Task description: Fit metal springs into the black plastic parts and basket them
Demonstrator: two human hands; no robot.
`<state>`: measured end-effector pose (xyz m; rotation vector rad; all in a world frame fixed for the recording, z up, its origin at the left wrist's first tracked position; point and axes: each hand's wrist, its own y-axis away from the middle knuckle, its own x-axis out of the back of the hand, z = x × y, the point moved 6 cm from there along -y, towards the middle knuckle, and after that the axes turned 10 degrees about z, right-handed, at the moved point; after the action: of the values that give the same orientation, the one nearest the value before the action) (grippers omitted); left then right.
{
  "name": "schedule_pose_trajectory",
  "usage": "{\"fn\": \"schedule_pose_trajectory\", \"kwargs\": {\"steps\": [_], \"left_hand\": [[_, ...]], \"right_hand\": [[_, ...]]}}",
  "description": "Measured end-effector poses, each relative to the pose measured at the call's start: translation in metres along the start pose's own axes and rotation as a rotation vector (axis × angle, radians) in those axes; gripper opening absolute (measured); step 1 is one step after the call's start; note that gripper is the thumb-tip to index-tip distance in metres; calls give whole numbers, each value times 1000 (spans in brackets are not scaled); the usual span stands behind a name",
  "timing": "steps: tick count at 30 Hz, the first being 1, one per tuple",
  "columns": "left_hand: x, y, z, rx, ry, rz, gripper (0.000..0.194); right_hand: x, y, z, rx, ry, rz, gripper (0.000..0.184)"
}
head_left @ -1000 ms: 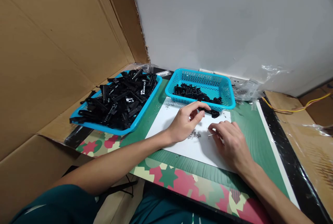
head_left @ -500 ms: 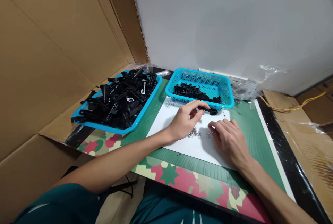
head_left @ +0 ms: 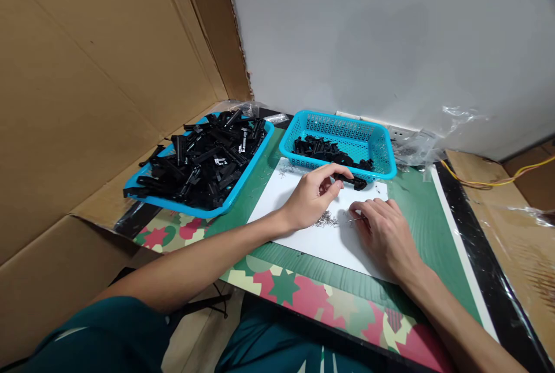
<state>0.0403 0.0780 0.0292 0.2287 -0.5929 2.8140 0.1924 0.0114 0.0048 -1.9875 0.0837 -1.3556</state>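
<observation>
My left hand [head_left: 311,196] is closed in a pinch on a black plastic part [head_left: 359,183], held over the upper edge of the white sheet [head_left: 299,241], just in front of the blue basket. The fingers hide some of that part. Closed as well, my right hand [head_left: 384,231] grips a thin metal tool [head_left: 353,220] that looks like tweezers; only its slim tip shows, pointing left. Between the hands lies a small pile of tiny metal pieces [head_left: 326,219], possibly springs, on the sheet.
At the left, a blue tray [head_left: 236,194] is heaped with black plastic parts [head_left: 203,165]. The blue perforated basket [head_left: 379,153] at the back holds smaller black parts [head_left: 329,152]. Clear plastic bags [head_left: 416,147], a power strip and yellow wires [head_left: 489,183] lie back right. Cardboard walls the left.
The view has shifted slightly, so the trays sit a little further right and higher. Both hands keep their grips in nearly the same places, the tool tip still by the metal pile.
</observation>
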Motion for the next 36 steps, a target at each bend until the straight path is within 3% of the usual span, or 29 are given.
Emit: {"fn": "schedule_pose_trajectory", "kwargs": {"steps": [3,7,10,13,22,29,36], "left_hand": [[0,0,0,4,6,-1,19],[1,-1,1,9,6,0,19],[2,-1,3,18,11,-19,19],[-2,1,8,27,31,-85,20],[-14,12,13,-69,30,-216,20],[-14,15,17,-174,-98,-250,20],[-14,15,11,-118,-107,-183,23]], "right_hand": [[-1,-1,-1,14,-12,-18,19],[16,-5,0,-25,-92,165,16],[33,-8,1,-116,-200,303,12],[42,-7,3,-259,-333,360,6],[26,1,11,-539,-681,253,12],[22,0,7,-555,-736,219,12],[23,2,7,-583,-766,226,14]]}}
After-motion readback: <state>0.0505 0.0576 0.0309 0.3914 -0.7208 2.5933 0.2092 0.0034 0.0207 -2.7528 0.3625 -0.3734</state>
